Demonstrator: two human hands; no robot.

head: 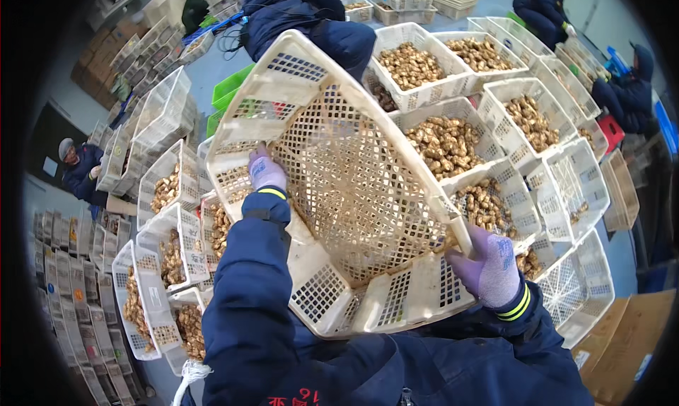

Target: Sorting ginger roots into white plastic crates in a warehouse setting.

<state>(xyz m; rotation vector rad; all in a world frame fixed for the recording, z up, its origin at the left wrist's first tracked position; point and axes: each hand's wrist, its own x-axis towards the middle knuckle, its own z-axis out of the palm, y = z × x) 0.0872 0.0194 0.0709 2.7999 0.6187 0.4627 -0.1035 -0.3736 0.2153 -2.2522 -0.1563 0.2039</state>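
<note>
A large white perforated plastic crate [360, 183] is tilted up in front of me, its open mouth facing me. Its mesh floor is stained brown and I see nothing lying on it. My left hand [267, 168], in a lilac work glove, grips the crate on its left, partly reaching inside. My right hand [488, 265], gloved the same way, is closed around the rim at the lower right corner. Just beyond my right hand stands a crate of knobbly golden-brown tubers or rhizomes [485, 207]. The crate's near edge is close to my jacket.
White crates of tubers [444, 143] crowd the right, with more [172, 257] on the left. An apparently empty crate [570, 286] stands at lower right near a cardboard box [626, 342]. A person [313, 24] is directly beyond my crate. Green crates [231, 85] stand left of them.
</note>
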